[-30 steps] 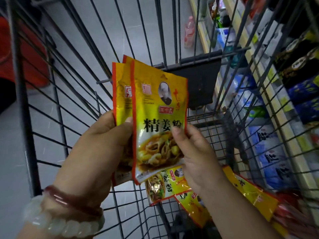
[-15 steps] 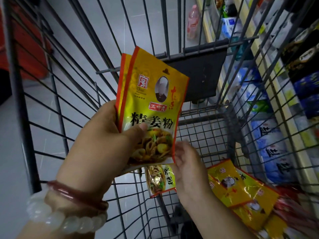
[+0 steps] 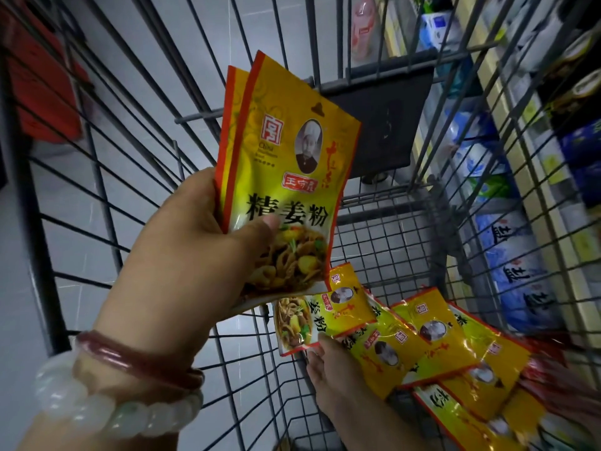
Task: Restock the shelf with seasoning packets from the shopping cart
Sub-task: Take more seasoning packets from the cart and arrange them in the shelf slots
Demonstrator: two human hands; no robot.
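My right fingertips (image 3: 320, 340) are down in the cart, touching the lower edge of a glossy yellow seasoning packet with a red border (image 3: 312, 317); my right hand (image 3: 328, 375) comes at it from below, but I cannot tell whether the fingers have closed on it or only rest against it. That packet lies tilted, its long axis running up and away from my fingertips toward the held stack, so it sits just ahead of and slightly left of my right hand, the nearer of the two. I judge a pinch on that near edge and a lift is what comes next. My left hand (image 3: 192, 255) is above it, thumb pressed over the front of two upright yellow packets (image 3: 286, 177), fingers behind, clamped firm. Further right, loose yellow packets (image 3: 432, 343) overlap on the grey wire shopping cart floor (image 3: 383, 249). Beyond the cart's right wall, the store shelf with blue and white bags (image 3: 507, 255) stands well apart
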